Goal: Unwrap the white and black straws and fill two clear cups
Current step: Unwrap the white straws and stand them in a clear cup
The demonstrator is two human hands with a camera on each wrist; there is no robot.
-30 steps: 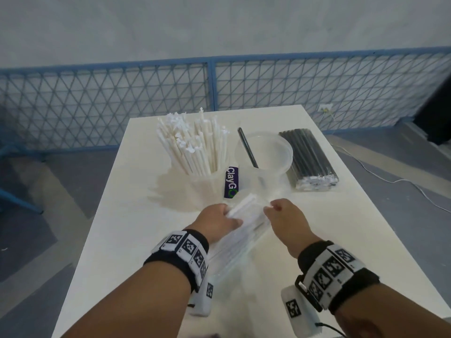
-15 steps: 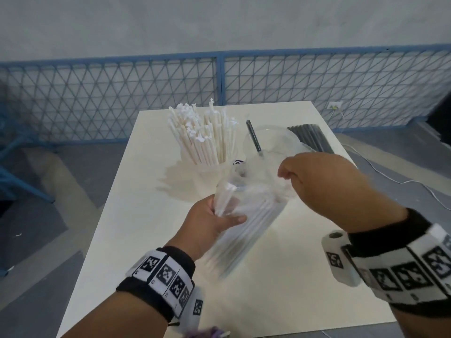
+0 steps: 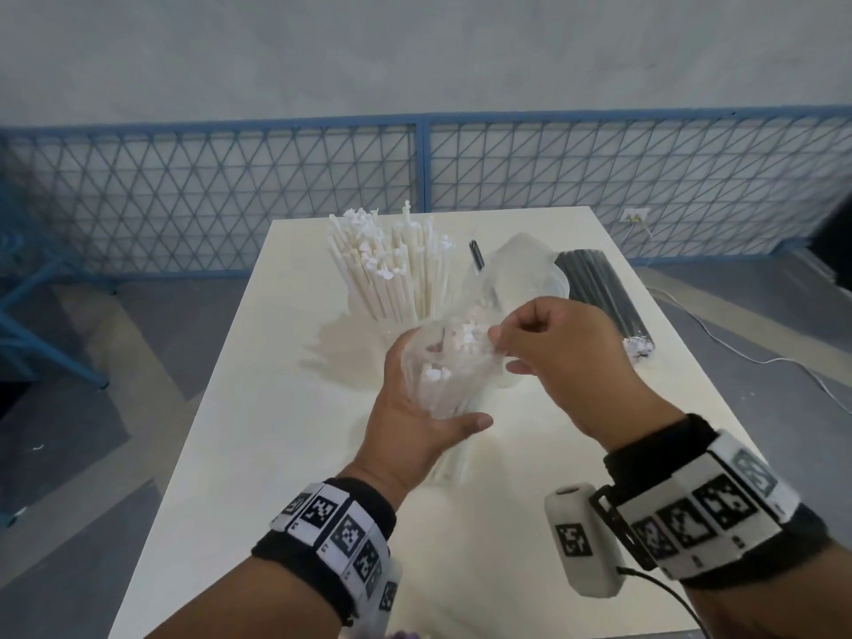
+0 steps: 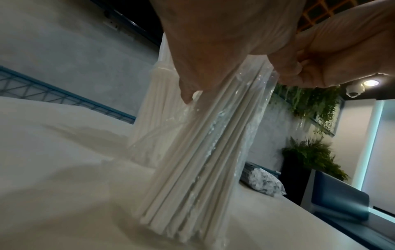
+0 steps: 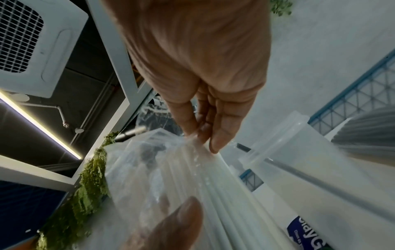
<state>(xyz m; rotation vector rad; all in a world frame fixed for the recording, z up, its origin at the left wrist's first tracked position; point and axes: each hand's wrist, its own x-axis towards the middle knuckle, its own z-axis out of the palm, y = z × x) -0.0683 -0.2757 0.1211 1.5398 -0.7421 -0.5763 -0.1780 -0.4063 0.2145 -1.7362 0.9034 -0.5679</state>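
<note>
Clear crinkly plastic wraps the bundle of white paper straws I'm working on, and it stands nearly upright with its bottom end on the cream table, just in front of the 2 cups. My left hand has its fingers and thumb curled round the middle of the bundle, holding it steady, while my right hand pinches the loose mouth of the wrapper between thumb and fingertips at the top. I judge the film to be thin, slippery and quick to tear, so the best hold is on the gathered plastic at the opening, not on the straws themselves. They look light and stiff along their length but easy to crush or kink if I squeeze hard, so the left grip should stay gentle and low. Behind, 1 clear plastic cup is already packed with white straws; the second clear cup holds only a single black straw. A sealed pack of black straws lies on the table to the right, well apart from my hands.
</note>
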